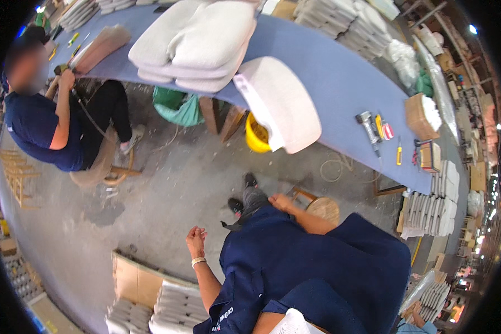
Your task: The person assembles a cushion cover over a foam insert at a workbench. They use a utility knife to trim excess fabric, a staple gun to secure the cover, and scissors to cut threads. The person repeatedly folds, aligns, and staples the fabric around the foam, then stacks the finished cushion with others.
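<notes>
Now, left hand (195, 240) is hanging half-open, empty; right hand (281, 202) is curling, hold unclear; pale panel (293, 103) is overhanging the tabletop (331, 69) near edge, probably needing steadying.

left hand (195, 241): room leftward over floor (150, 220) | right hand (280, 201): stool (324, 208) near

The person (295, 250) wears a white-lettered navy shirt (345, 261), grey trousers (255, 199), dark shoes (250, 180) and a pale wristband (198, 260).
</notes>
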### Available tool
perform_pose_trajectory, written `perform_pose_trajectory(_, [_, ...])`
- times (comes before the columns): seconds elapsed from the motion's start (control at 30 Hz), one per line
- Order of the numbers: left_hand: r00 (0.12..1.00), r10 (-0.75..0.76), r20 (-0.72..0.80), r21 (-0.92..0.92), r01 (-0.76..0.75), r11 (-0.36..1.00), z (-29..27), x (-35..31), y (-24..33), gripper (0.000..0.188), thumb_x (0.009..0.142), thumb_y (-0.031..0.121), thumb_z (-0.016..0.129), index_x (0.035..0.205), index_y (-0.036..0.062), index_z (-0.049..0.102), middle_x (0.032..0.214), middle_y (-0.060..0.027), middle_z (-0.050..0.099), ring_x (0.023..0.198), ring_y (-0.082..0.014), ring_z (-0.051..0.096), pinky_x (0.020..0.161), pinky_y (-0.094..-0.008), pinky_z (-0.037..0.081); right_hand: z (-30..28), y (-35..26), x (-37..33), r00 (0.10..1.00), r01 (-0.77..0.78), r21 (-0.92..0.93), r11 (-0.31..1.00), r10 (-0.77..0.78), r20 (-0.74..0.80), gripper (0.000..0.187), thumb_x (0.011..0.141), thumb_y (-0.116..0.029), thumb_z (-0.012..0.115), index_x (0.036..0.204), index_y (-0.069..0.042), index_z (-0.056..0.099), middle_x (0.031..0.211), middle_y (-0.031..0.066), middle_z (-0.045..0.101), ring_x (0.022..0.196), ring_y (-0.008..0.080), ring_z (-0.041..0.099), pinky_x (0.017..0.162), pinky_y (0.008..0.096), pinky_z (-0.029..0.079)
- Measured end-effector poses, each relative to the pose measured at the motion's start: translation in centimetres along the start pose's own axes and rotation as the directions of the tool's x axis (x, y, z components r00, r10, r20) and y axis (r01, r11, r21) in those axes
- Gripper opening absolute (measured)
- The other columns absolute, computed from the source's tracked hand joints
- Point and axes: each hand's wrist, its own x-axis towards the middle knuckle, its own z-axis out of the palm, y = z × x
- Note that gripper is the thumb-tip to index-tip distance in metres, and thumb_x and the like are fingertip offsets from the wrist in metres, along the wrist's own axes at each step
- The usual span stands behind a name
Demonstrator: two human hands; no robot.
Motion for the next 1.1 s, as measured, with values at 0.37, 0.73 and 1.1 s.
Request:
perform_pose_trajectory(0.37, [0.979,-0.108,0.174,-0.023,0.114,0.993,10.2,9.3,-7.9,0.029,0.1,0.018,0.056,0.123,0.0011,0.063,0.097,-0.012,0.075,0.07,-0.0192,0.071,0.056,-0.0302,0.051,-17.3,-0.2,-4.9,0.965,-0.171,0.586,0.792,0.254,-0.062,0.026,0.098,-0.026,0.063,0.111,-0.005,0.07,0.091,0.0044,0.071,0.072,0.0153,0.07,0.059,0.0288,0.054])
perform_pose_trajectory(0.73, [0.995,0.05,0.091,-0.088,-0.042,0.995,15.6,6.5,-3.7,0.027,0.097,0.013,0.061,0.117,-0.0042,0.067,0.094,-0.0099,0.072,0.078,-0.0158,0.069,0.065,-0.0293,0.057,-22.9,9.5,-4.3,0.905,-0.054,0.801,0.596,0.369,-0.213,0.022,0.101,-0.021,0.061,0.115,-0.007,0.069,0.094,0.0042,0.071,0.073,0.0133,0.068,0.059,0.0251,0.052])
perform_pose_trajectory(1.1, [0.914,0.399,0.081,0.105,-0.406,0.908,42.6,5.1,22.3,0.069,0.101,0.038,0.064,0.149,-0.0069,0.045,0.14,-0.0217,0.059,0.124,-0.0294,0.061,0.102,-0.0379,0.05,-35.7,2.3,9.1,0.908,0.268,0.564,0.781,-0.009,-0.419,0.07,0.087,-0.045,0.077,0.138,-0.001,0.059,0.128,0.0218,0.069,0.117,0.0337,0.068,0.101,0.0411,0.052])
